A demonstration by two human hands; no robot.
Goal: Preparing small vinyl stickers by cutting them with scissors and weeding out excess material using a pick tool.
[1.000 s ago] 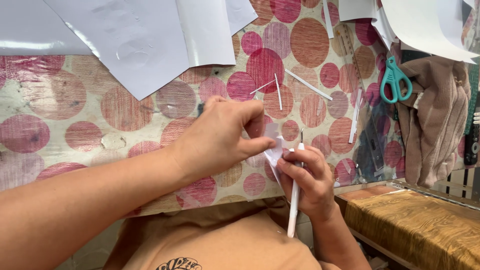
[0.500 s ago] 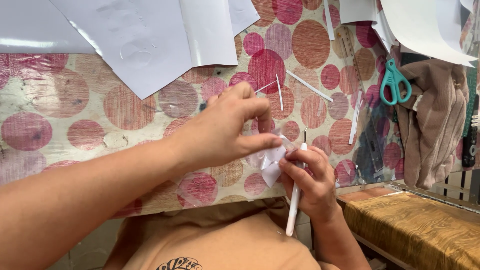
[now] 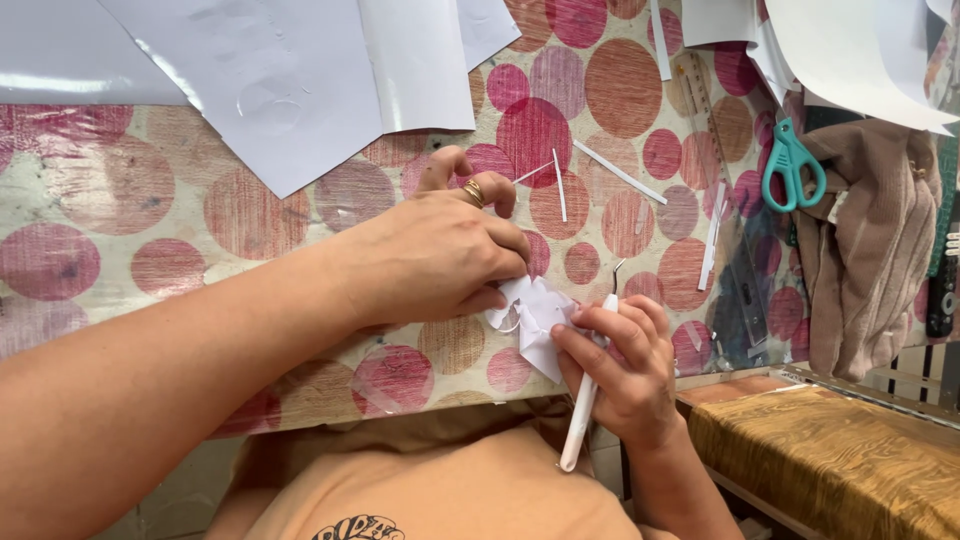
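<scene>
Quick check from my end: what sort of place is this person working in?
Probably a home craft table: a polka-dot table cover strewn with white paper sheets, paper strips and teal scissors, while both hands work a small white paper piece.

I am looking at a beige tablecloth (image 3: 130, 215) that is showing round spots in red, pink and brown. White sheets (image 3: 300, 80) are lying on it, and thin white strips (image 3: 618, 172) too. My left hand (image 3: 430, 255) is wearing a gold ring (image 3: 474, 192) and is pinching a white paper piece (image 3: 537, 318). My right hand (image 3: 625, 365) is holding a white stick (image 3: 583, 400). The scissors (image 3: 792, 165) are showing teal handles beside a brownish cloth (image 3: 870, 250). My shirt (image 3: 440, 490) is looking peach.
</scene>
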